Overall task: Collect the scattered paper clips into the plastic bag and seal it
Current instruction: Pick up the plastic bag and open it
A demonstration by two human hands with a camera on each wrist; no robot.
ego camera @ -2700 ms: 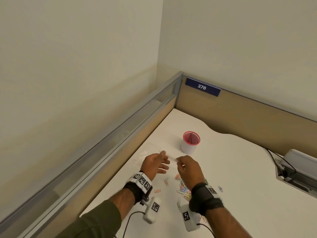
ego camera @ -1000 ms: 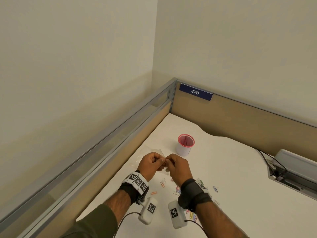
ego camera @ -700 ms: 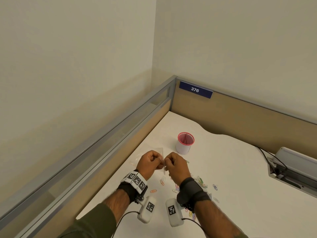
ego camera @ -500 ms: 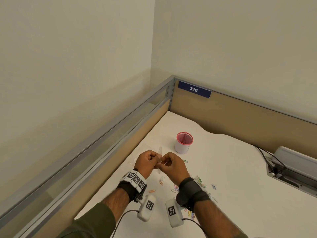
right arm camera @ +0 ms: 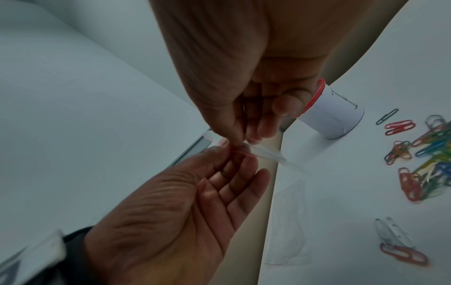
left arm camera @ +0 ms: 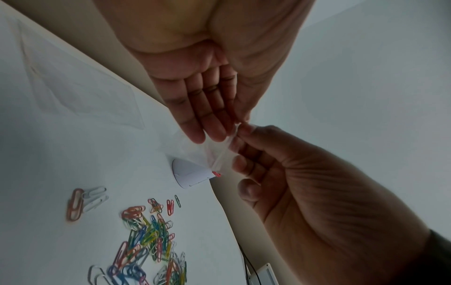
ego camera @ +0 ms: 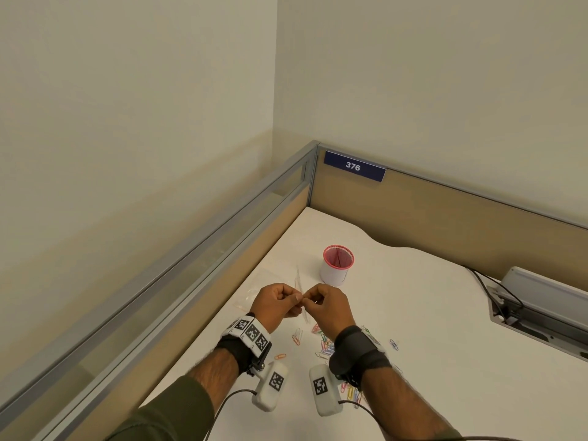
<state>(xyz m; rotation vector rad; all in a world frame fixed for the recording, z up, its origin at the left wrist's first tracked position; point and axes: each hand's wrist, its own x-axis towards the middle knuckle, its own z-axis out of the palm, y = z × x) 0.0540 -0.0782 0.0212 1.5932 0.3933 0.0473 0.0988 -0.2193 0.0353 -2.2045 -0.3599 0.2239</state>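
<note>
Both hands hold a small clear plastic bag (ego camera: pixel 299 283) above the white desk (ego camera: pixel 429 329), its red-lined top edge between them. My left hand (ego camera: pixel 276 302) pinches the bag (left arm camera: pixel 216 152) with thumb and fingers. The right hand (ego camera: pixel 325 306) pinches the same edge (right arm camera: pixel 266 153) from the other side. The two sets of fingertips almost touch. Coloured paper clips (ego camera: pixel 325 343) lie scattered on the desk below and behind the hands, and they show as a pile (left arm camera: pixel 149 241) in the left wrist view and as a cluster (right arm camera: pixel 427 154) in the right wrist view.
A white cup with a red rim (ego camera: pixel 337 265) stands just beyond the hands. A second clear bag (ego camera: pixel 254 286) lies flat on the desk at the left, near the partition (ego camera: pixel 191 265). A grey cable box (ego camera: pixel 541 300) sits at the right edge.
The hands went from loose over the desk to pinching the bag together. In the last second they lifted it slightly and turned it edge-on.
</note>
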